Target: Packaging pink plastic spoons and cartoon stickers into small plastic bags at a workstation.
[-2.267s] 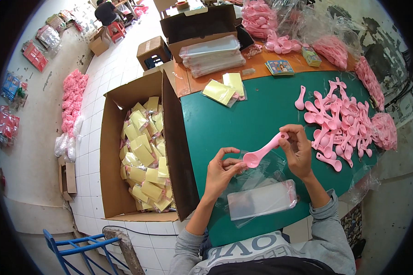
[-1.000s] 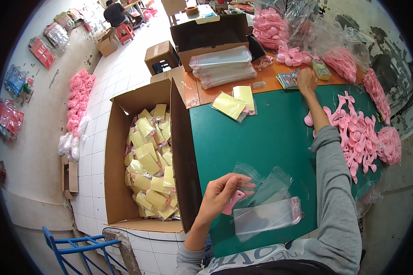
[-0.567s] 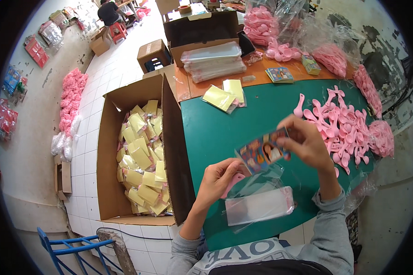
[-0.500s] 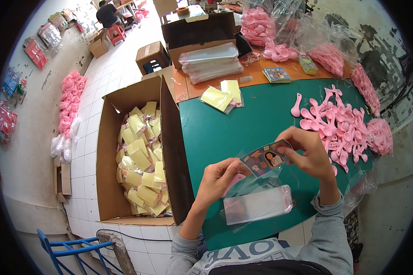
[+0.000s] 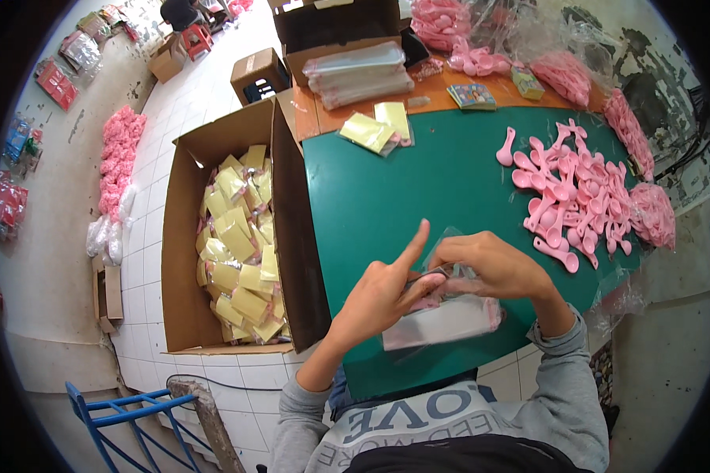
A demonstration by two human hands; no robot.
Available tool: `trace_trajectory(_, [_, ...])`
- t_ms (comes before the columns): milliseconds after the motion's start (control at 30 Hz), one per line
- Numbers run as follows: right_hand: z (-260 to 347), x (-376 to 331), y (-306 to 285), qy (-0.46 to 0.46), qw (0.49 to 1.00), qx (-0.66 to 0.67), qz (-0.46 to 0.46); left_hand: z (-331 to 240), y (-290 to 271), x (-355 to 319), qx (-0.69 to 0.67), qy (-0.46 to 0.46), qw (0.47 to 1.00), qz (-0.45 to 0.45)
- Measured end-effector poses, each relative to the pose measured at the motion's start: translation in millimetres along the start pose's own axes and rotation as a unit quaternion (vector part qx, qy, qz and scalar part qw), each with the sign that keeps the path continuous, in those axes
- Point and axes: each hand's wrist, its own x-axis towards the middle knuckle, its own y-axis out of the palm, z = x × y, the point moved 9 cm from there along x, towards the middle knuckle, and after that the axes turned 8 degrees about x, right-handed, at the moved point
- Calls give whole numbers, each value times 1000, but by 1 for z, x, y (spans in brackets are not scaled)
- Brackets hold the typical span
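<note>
My left hand (image 5: 377,298) and my right hand (image 5: 493,266) meet over the near part of the green table. Between them is a small clear plastic bag (image 5: 452,234) with a dark card edge and something pink showing. My left thumb presses on it while the index finger points up and away. The curled fingers of my right hand grip its other side and hide most of the contents. Just below lies a stack of clear plastic bags (image 5: 438,325). Loose pink spoons (image 5: 564,189) are heaped to the right.
Left of the table stands a deep cardboard box (image 5: 188,213) full of yellow-backed packets (image 5: 237,236). More packets (image 5: 368,132) lie on the green table (image 5: 418,185). Behind are stacked clear sleeves (image 5: 359,75), printed cards (image 5: 472,96) and bagged pink spoons (image 5: 560,77).
The printed card, held up flat before, is now mostly hidden between my hands. My right hand has moved down and left to my left hand, whose index finger has lifted.
</note>
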Motion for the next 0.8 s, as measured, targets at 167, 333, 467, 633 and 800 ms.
trace_trajectory(167, [-16,-17,-2,60,988,100,-103,32,-5,-29,-88,38,995,-17])
trace_trajectory(333, [-39,-40,47,159,925,307,-157,76,10,-71,-295,-22,951,-84])
trace_trajectory(467, [-48,-54,64,178,885,393,-177,66,9,-72,-266,-63,958,-80])
trace_trajectory(633, [-55,-63,45,163,889,364,-225,55,11,-67,-290,-7,954,-78])
trace_trajectory(800, [-46,-61,39,147,901,307,-269,60,12,-70,-288,-8,952,-102])
